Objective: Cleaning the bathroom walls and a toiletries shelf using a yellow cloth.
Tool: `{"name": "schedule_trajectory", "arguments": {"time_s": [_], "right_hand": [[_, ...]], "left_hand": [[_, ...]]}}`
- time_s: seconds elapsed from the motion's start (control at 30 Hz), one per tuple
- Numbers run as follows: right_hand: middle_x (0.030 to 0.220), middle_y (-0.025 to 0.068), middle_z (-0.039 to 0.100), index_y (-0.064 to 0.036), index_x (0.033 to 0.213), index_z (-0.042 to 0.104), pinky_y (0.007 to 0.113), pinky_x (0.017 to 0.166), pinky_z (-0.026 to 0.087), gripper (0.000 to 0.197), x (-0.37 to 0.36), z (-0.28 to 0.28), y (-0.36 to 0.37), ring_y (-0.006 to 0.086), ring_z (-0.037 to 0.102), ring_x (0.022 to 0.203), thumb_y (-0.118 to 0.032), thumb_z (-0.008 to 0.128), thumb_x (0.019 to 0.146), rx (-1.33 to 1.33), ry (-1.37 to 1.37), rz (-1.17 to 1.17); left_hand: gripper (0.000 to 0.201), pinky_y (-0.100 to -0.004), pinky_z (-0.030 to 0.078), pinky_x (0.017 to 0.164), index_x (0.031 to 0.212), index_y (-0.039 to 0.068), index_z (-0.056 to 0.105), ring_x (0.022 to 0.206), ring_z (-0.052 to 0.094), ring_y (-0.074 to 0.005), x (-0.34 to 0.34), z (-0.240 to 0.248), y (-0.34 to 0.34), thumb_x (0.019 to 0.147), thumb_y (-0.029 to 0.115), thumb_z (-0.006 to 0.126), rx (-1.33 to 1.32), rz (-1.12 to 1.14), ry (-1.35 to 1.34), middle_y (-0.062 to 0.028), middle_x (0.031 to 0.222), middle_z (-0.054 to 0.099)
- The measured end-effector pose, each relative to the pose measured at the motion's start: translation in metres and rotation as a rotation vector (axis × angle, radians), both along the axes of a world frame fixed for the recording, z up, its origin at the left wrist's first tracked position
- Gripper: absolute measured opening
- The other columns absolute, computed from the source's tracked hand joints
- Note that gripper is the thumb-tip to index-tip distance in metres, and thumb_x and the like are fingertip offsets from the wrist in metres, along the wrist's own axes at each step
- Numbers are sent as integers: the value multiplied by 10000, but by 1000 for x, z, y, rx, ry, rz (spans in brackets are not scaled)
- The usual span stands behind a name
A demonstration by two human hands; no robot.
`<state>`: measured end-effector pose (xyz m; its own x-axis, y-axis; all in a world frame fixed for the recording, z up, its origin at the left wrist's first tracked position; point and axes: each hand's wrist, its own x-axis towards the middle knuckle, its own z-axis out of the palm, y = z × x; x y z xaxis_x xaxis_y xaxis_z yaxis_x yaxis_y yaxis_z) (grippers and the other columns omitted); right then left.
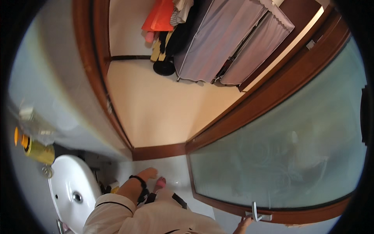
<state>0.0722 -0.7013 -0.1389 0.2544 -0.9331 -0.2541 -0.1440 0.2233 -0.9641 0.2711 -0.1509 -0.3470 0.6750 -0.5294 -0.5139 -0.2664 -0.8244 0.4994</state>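
Observation:
My right hand (244, 224), partly cut off by the lower edge, is closed at the metal lever handle (255, 212) of a door; part of its grip is hidden. The door has a brown wooden frame and a frosted glass pane (272, 152) with a faint pattern, and it stands swung open on the right. Out in front of my body, my left hand (149, 172) holds nothing, its fingers loosely extended. A black band (140, 183) circles that wrist. Below the left hand shows a foot in a pink slipper (161, 182).
To the left is a white washbasin (74, 187) with a yellow-green pump bottle (39, 150) beside it. A brown doorsill (159, 151) crosses ahead. Beyond it lie a beige floor (167, 109), a fabric-covered wardrobe (222, 43), hanging clothes (159, 15) and a round black object (163, 68).

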Motion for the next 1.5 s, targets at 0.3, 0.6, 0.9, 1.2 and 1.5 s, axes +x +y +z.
{"name": "schedule_trajectory", "arguments": {"time_s": [0.3,0.6,0.9,1.2,1.5], "right_hand": [[1068,25,434,-138,1061,454,342,719,393,325,82,-12,2,189,432,914,-207,507,747,-219,397,-152],[1091,32,436,-137,1074,462,377,746,369,324,248,-2,127,204,430,945,-211,498,760,-258,625,-164],[1114,40,437,-135,1087,469,411,773,345,325,395,-16,211,218,427,976,-215,489,773,-235,734,-108],[1137,48,439,-134,1101,477,445,800,321,326,474,-44,213,232,425,1007,-219,480,786,-141,935,-68],[1160,56,441,-132,1114,484,480,827,297,328,440,-12,193,246,423,1038,-223,471,799,44,1330,-52]], "left_hand": [[232,-372,453,710,777,50,621,798,585,-286,93,30,112,688,251,545,-173,634,-14,-147,802,607],[181,-305,436,486,853,41,581,594,568,-165,263,27,169,715,149,536,-249,1112,405,-69,691,592],[336,-255,438,537,1062,58,493,674,584,-131,454,78,117,734,113,536,-291,894,564,-42,804,588],[270,-249,403,404,1000,48,527,598,589,-144,637,75,93,737,108,516,-73,702,390,-81,768,594],[244,-289,471,545,961,33,557,617,603,-174,801,83,-22,727,90,519,-97,470,176,-89,780,603]]}}
